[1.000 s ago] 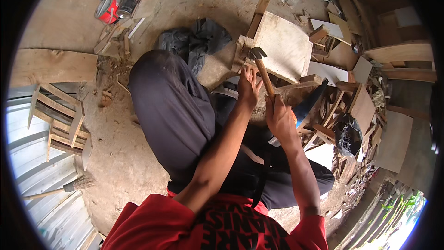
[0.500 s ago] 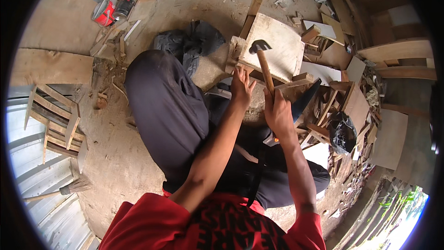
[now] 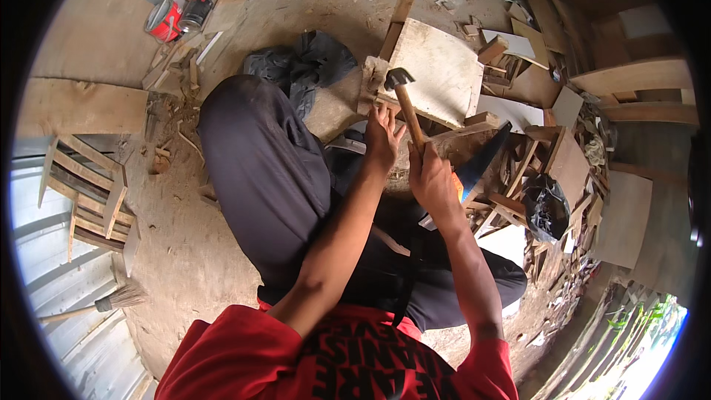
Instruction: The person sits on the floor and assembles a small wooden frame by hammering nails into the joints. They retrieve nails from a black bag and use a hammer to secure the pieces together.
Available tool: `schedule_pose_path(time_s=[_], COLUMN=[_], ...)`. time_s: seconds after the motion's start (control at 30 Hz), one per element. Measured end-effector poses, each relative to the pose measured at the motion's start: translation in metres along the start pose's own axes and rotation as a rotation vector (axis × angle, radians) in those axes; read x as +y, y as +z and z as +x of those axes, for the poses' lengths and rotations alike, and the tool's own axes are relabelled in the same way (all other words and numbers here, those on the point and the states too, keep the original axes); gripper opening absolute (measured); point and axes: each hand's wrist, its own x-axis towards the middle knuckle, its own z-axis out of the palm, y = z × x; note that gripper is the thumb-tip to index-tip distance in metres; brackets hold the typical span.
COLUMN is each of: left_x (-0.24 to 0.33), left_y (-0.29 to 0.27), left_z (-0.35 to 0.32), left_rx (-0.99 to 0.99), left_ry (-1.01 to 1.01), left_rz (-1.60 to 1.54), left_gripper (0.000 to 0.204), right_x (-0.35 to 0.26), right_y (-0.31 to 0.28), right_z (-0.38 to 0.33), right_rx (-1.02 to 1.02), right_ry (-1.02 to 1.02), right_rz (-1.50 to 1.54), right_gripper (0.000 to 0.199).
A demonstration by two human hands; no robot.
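Note:
My right hand (image 3: 435, 181) is wrapped round the wooden handle of a claw hammer (image 3: 411, 115). The hammer's dark head is over the near left corner of a pale wooden board (image 3: 433, 70), which rests on pieces of timber. Beside that corner, my left hand (image 3: 382, 137) has its thumb and forefinger close together at the board's edge, with the other fingers spread. Whatever those fingertips pinch is too small to make out. A handsaw (image 3: 485, 159) with a dark blade and an orange and blue handle lies just right of my right hand.
A black plastic bag (image 3: 302, 67) lies on the ground beyond my left knee. Scrap wood (image 3: 518, 170) and another black bag (image 3: 546, 207) are heaped at the right. Red cans (image 3: 164, 18) stand far left; a slatted wooden piece (image 3: 92, 185) and a broom (image 3: 118, 298) are nearer.
The hammer and my right hand have shifted left, bringing the hammer head from above the board to its near left corner. My left hand stays at the edge.

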Motion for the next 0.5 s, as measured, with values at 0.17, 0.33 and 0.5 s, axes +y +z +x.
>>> schedule_pose_path(time_s=[0.17, 0.33, 0.5], left_x=[0.002, 0.006, 0.010], left_y=[0.003, 0.016, 0.022], left_z=[-0.003, -0.012, -0.014], left_rx=[0.024, 0.037, 0.033], left_ry=[-0.007, -0.005, 0.009], left_rz=[0.010, 0.089, 0.056], left_gripper=[0.073, 0.076, 0.078], right_x=[-0.012, 0.088, 0.199], right_y=[-0.028, -0.049, -0.070], right_z=[0.001, -0.053, -0.139], right_rx=[0.127, 0.102, 0.006], right_ry=[0.350, 0.433, 0.231], right_rz=[0.179, -0.029, -0.297], right_gripper=[0.034, 0.039, 0.040])
